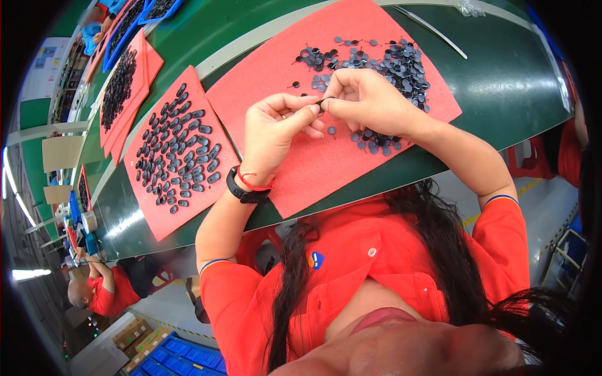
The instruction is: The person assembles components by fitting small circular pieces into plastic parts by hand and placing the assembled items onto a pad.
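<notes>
My left hand [276, 125] and my right hand [373, 100] meet above a pink foam sheet [244, 88]. Between their fingertips they pinch a small black part [322, 105], largely hidden by the thumbs and fingers. Small round grey-and-black discs [404, 72], some with a thin black tail, lie heaped beyond and beside my right hand. A few more loose discs [379, 143] rest beneath my right wrist. On another pink sheet to the left, many oblong black pieces [179, 153] are spread out.
The sheets lie on a dark green table [501, 94]. A thin white stick-like tool [433, 31] is at the far right, near a clear plastic scrap [469, 9]. Farther left are stacked pink sheets [147, 69] and blue trays [128, 34] of black parts. Another person [113, 291] sits at lower left.
</notes>
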Available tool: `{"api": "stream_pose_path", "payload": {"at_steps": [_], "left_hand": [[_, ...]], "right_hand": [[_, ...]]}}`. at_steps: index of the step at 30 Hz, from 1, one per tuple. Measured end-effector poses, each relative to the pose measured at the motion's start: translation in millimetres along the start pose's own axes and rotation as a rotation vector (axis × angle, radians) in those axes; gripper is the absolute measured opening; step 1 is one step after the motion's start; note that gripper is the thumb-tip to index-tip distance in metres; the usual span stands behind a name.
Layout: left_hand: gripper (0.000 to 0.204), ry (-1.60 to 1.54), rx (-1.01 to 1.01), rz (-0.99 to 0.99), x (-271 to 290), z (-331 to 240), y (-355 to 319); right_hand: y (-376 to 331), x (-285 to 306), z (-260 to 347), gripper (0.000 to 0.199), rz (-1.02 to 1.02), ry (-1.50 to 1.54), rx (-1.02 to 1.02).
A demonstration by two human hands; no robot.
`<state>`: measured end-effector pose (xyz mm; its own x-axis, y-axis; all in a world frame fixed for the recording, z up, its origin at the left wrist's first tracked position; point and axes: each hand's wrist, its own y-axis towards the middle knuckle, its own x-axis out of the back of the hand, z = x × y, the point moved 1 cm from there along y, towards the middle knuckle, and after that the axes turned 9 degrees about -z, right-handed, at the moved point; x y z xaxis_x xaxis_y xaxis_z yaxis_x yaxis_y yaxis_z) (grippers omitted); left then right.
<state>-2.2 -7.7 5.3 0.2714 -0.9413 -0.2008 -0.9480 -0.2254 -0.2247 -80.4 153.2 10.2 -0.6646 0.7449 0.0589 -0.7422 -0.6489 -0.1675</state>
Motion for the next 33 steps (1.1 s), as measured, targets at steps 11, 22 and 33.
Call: {"api": "stream_pose_path", "payload": {"at_steps": [11,22,33], "left_hand": [[0.013,-0.029,0.068,0.004,1.4,5.0,0.6],[0.01,-0.086,0.099,0.018,1.5,7.9,1.1],[0.01,-0.116,0.136,0.011,1.7,11.7,1.8]], "right_hand": [[1.5,-0.1,-3.7,0.011,0.029,-0.014,-0.053],[0.9,-2.5,-4.0,0.01,0.026,-0.005,-0.085],[1.4,-2.1,-4.0,0.01,0.012,0.009,-0.105]]}}
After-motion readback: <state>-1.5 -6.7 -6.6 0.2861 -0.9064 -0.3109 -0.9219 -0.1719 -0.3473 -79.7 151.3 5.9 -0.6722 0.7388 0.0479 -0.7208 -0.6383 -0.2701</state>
